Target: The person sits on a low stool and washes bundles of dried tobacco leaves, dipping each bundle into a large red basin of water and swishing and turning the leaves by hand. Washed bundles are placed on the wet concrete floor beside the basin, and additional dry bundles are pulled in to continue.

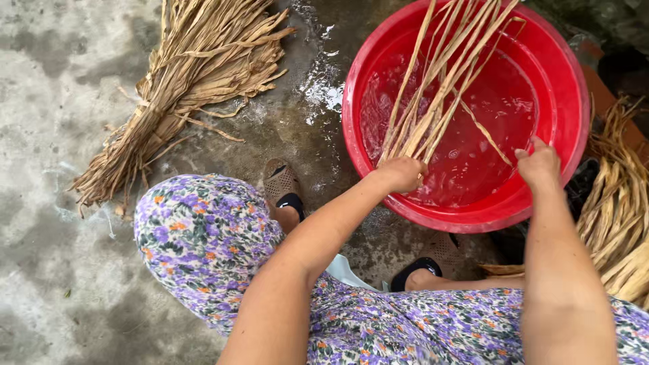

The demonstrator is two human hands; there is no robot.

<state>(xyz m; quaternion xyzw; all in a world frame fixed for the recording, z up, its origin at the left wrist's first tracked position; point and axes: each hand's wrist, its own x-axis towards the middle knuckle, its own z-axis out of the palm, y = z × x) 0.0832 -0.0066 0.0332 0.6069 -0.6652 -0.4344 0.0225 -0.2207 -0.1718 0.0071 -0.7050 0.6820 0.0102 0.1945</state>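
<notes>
Left hand (403,173) closed tight around a bunch of dry leaf strips (439,81), over the near rim of the red basin (568,81). Right hand (539,164), fingers curled, pinches one strip (488,135) above the basin. Basin holds water (503,108); strip ends dip in.
</notes>
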